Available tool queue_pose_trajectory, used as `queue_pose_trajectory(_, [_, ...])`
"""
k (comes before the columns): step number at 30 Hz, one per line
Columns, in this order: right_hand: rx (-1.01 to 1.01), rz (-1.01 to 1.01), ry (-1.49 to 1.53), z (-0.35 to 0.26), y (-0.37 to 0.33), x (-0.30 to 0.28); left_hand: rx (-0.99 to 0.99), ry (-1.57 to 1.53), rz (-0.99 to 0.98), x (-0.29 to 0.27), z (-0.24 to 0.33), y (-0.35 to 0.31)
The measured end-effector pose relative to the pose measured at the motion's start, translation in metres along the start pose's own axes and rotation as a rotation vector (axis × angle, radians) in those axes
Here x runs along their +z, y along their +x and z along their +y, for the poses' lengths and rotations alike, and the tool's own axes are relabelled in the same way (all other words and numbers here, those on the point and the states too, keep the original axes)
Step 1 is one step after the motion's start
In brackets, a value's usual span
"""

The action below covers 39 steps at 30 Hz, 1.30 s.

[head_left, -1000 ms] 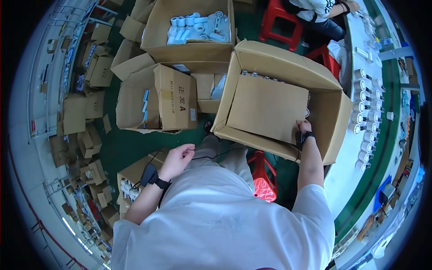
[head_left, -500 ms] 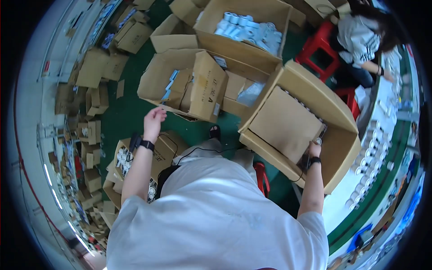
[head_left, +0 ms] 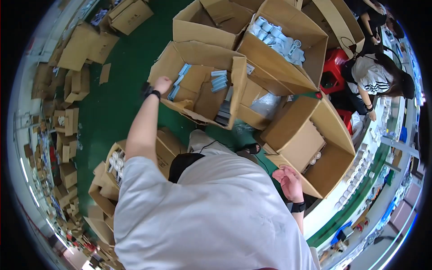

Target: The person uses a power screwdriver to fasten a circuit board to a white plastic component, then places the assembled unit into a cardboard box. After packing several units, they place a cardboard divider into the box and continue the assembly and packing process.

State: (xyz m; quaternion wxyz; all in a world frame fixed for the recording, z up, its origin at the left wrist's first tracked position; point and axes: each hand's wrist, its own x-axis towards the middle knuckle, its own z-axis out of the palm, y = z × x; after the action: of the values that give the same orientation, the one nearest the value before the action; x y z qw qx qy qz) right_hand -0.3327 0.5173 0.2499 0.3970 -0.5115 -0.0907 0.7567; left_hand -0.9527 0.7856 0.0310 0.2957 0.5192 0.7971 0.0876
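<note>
My left hand point(head_left: 162, 84) is at the left rim of an open carton point(head_left: 196, 48). Its fingers are curled in, and whatever they may hold is hidden. Inside that carton lie slim blue-white boxes point(head_left: 219, 81), some dark grey pieces point(head_left: 223, 112) and cardboard pieces. On the other side my right hand point(head_left: 289, 181) is open, palm up with loosely bent fingers, beside the near edge of a second carton point(head_left: 335, 175). A cardboard sheet point(head_left: 302, 146) covers part of that carton's inside. White round items point(head_left: 316, 157) show at the sheet's edge.
Behind stands a carton of white cylindrical items point(head_left: 270, 33). A co-worker point(head_left: 375, 74) sits by the long white table point(head_left: 321, 218) at right, near red stools point(head_left: 334, 67), with rows of white items on it. Another carton point(head_left: 102, 191) stands at my left side.
My right hand has come out of the right carton and opened. My left hand has reached forward to the left carton's rim. The view has shifted, and the left carton's flap no longer covers its contents.
</note>
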Motion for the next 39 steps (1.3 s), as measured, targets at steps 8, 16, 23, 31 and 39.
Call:
queue_pose_trajectory(8, [0.127,0.443,0.290,0.109,0.031,0.113,-0.034,0.544,-0.660,0.097,0.024,0.098])
queue_pose_trajectory(16, [0.270,0.815,0.354,0.166,0.027,0.142,-0.160,0.379,-0.768,0.199,-0.102,0.151])
queue_pose_trajectory(23, [0.215,0.897,0.474,0.196,0.024,0.157,-0.121,0.321,-0.815,0.194,-0.076,0.136])
queue_pose_trajectory(31, [0.284,0.881,0.545,0.228,0.013,0.161,-0.072,0.438,-0.664,0.200,-0.087,0.127])
queue_pose_trajectory(39, [0.335,0.985,0.478,0.272,-0.015,0.159,-0.124,0.604,-0.748,0.242,-0.108,0.120])
